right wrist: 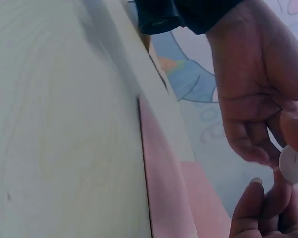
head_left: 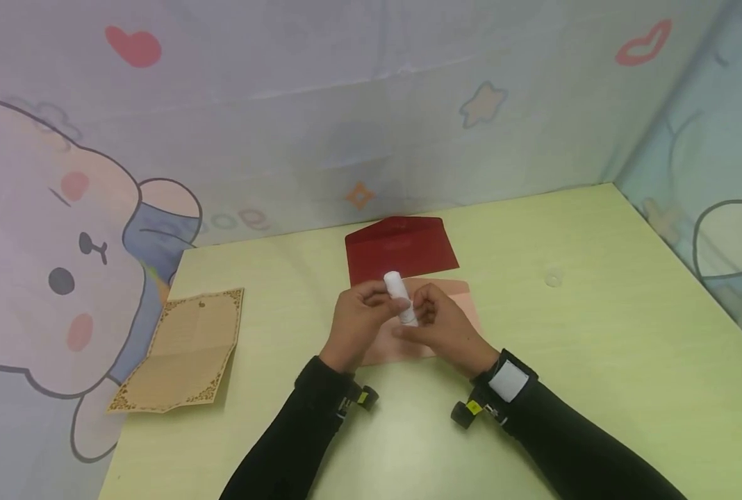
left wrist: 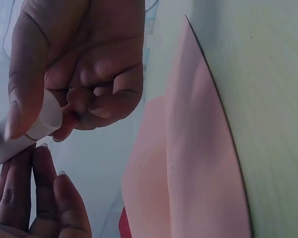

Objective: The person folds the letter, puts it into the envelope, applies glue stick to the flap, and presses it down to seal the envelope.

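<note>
A white glue stick point(head_left: 396, 285) is tilted between both hands above a pink envelope point(head_left: 467, 303). My left hand point(head_left: 360, 318) grips its upper part between thumb and fingers. The right hand point(head_left: 447, 329) pinches the lower end, with its thumb along the tube. In the left wrist view, the glue stick point(left wrist: 50, 115) shows a seam near its round end and small print farther along. The right wrist view shows the round white end of the glue stick point(right wrist: 292, 163) between the fingers. Both forearms partly cover the table in front of the pink envelope.
Behind the pink envelope lies a red envelope point(head_left: 402, 248), its flap toward the back cloth. A creased letter sheet with an ornate border point(head_left: 191, 352) rests at the table's left edge. On the right is a small clear ring-shaped item point(head_left: 553, 277). Printed cloth hangs behind the table point(head_left: 602, 389).
</note>
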Demonstrator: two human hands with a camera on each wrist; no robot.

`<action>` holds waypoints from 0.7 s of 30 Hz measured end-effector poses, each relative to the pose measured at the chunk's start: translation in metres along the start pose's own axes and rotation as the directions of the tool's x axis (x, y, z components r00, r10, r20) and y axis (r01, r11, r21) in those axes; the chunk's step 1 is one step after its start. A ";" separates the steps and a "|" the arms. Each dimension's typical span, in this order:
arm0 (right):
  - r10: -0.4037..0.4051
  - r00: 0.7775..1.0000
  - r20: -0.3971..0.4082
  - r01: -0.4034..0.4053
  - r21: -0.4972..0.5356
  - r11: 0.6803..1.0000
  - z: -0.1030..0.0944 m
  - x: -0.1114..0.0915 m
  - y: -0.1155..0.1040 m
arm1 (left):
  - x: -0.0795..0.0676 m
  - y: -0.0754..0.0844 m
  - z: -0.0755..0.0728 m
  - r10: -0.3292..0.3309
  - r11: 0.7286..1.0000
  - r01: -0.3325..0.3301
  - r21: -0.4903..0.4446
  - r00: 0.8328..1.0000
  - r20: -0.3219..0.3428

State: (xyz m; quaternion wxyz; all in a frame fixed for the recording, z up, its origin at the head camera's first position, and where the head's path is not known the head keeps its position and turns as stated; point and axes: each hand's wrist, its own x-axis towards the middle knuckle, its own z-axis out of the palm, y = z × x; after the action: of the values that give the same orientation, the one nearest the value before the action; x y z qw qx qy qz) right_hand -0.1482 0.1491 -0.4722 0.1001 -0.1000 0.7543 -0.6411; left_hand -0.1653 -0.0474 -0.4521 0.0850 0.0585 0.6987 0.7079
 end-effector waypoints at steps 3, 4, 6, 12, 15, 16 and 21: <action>-0.003 0.997 0.078 0.004 -0.018 1.000 -0.005 0.000 0.002 | 0.000 0.000 -0.002 0.009 1.000 -0.009 -0.013 1.000 0.011; -0.003 0.991 0.131 0.002 0.011 1.000 -0.007 0.000 0.003 | 0.000 0.000 -0.003 0.009 1.000 -0.009 -0.022 1.000 0.021; -0.009 0.967 0.256 -0.022 0.118 0.993 -0.014 0.000 0.005 | 0.000 0.002 -0.006 0.019 0.998 -0.016 -0.055 0.998 0.065; -0.107 0.867 0.487 -0.145 0.452 0.880 -0.026 0.000 0.014 | 0.000 0.005 -0.008 0.074 0.995 -0.053 -0.089 0.966 0.247; -0.074 0.888 0.453 -0.148 0.436 0.888 -0.027 0.001 0.013 | 0.001 0.004 -0.009 0.081 0.994 -0.060 -0.091 0.967 0.243; -0.053 0.901 0.430 -0.145 0.416 0.898 -0.027 0.001 0.013 | 0.001 0.005 -0.009 0.076 0.994 -0.056 -0.094 0.970 0.231; 0.002 0.946 0.324 -0.114 0.328 0.938 -0.026 0.004 0.010 | 0.000 0.007 -0.007 0.025 0.996 -0.013 -0.083 0.990 0.142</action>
State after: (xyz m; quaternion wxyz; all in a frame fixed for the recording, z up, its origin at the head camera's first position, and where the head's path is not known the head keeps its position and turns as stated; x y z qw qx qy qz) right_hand -0.1591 0.1741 -0.4783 0.2555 -0.1604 0.6080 -0.7344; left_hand -0.1667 -0.0548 -0.4448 0.1302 0.1120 0.6607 0.7307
